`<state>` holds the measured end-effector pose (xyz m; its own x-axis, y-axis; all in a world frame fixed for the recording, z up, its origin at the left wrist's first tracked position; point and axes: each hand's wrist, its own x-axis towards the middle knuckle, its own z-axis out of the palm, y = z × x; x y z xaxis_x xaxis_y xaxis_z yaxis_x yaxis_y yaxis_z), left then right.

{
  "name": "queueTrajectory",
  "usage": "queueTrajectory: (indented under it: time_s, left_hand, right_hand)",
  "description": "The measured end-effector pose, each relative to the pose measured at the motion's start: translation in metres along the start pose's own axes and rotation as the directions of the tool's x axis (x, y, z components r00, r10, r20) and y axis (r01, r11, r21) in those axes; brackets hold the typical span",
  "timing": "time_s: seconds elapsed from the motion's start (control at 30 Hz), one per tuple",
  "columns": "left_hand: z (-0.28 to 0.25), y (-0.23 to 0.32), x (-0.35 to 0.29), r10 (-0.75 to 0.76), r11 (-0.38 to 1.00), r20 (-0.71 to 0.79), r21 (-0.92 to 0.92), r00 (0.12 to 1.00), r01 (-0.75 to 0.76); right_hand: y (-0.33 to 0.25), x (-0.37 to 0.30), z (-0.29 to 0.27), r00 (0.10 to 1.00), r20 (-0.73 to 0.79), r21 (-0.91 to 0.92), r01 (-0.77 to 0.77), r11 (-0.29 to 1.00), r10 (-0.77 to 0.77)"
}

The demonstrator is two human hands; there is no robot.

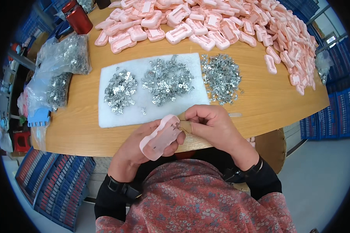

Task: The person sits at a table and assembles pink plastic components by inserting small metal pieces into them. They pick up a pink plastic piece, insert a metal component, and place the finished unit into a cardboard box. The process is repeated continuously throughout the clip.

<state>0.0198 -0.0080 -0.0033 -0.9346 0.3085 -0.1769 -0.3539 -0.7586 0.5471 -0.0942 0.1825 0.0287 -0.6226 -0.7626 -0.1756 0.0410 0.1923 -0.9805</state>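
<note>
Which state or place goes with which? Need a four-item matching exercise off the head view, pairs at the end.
Column one
1. Left hand
2. Right hand
3. Foam sheet
4. Red canister

Column two
A. Tan covers on thumb and finger
B. At the far left of the wooden table
C. Holding a pink shell
D. White, with two piles of small metal pieces on it

Pairs: 1-C, 2-A, 3-D, 4-B
</note>
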Motion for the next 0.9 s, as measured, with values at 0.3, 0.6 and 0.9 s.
queueTrajectory:
  time_s: [0.3, 0.6, 0.9]
  left_hand:
    - [0.042, -0.009, 0.032, -0.269, 0.963, 0.166, 0.076, 0.949, 0.260]
    - [0.083, 0.037, 0.125, 0.036, 0.166, -0.043, 0.985, 0.998, 0.036]
    - [0.010, 0.105, 0.237, 0.393, -0.776, 0.479, 0.631, 0.784, 0.003]
  right_hand:
    - [-0.006, -0.050, -0.032, 0.994, 0.112, 0.282, -0.030, 0.959, -0.002]
    - [0.105, -0.236, -0.168, 0.850, -0.466, 0.307, -0.107, 0.946, 0.247]
    - [0.228, -0.292, -0.194, 0.402, -0.889, 0.120, -0.254, 0.960, 0.218]
